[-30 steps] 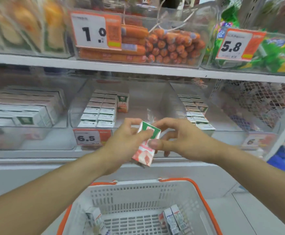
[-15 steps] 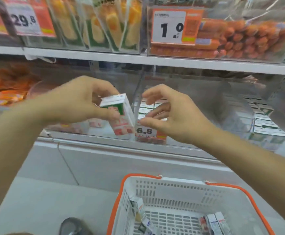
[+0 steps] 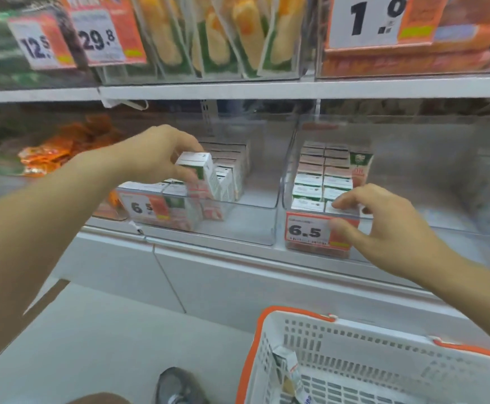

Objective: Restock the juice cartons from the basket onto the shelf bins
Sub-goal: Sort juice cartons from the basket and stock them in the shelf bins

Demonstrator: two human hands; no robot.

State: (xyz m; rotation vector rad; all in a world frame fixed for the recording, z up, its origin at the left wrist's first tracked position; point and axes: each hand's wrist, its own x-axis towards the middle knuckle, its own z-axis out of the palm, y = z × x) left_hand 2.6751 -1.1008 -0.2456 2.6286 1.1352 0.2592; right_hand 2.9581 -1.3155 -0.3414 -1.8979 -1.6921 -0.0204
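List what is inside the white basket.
One juice carton leans against the left wall of the basket. The frame's lower edge cuts off the rest of the basket floor.

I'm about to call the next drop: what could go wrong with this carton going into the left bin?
1. The left hand holds the juice carton tilted over packed rows; it could knock standing cartons.
2. The right hand rests on the neighbouring bin's front edge, near its price tag; it might dislodge the tag.
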